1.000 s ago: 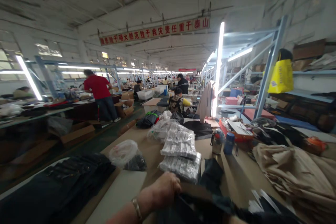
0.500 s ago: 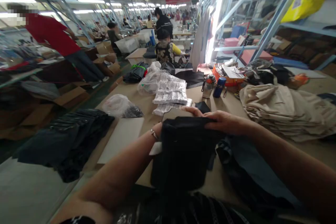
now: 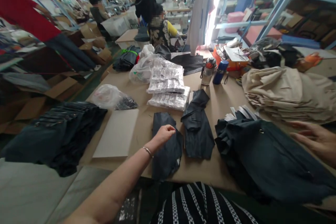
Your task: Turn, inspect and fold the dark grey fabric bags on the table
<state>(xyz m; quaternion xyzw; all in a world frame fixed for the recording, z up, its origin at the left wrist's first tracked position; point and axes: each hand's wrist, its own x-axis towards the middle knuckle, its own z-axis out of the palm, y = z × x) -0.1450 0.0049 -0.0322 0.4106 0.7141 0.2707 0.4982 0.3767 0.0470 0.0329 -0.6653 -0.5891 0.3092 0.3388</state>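
My left hand, a bracelet on its wrist, hovers over a folded dark cloth piece on the table. Its fingers are curled together, and nothing shows between them. Just right of that piece lies another folded dark cloth piece with a flap. At the right edge of the view, my right hand is beside a stack of dark garments, fingers apart and stretched out. White tags stick out at the top of this stack, and its uppermost garment has a metal eyelet and a zip-like seam.
A pale board lies left of centre, beside another dark garment stack. Clear-wrapped packets, a bottle and a blue flask stand farther back. Beige cloth is piled at right. Several people work beyond.
Both hands have left the dark garment they held in front of me. My right hand has moved far right, to the stack; my left is above the table's middle. The view has tilted down.
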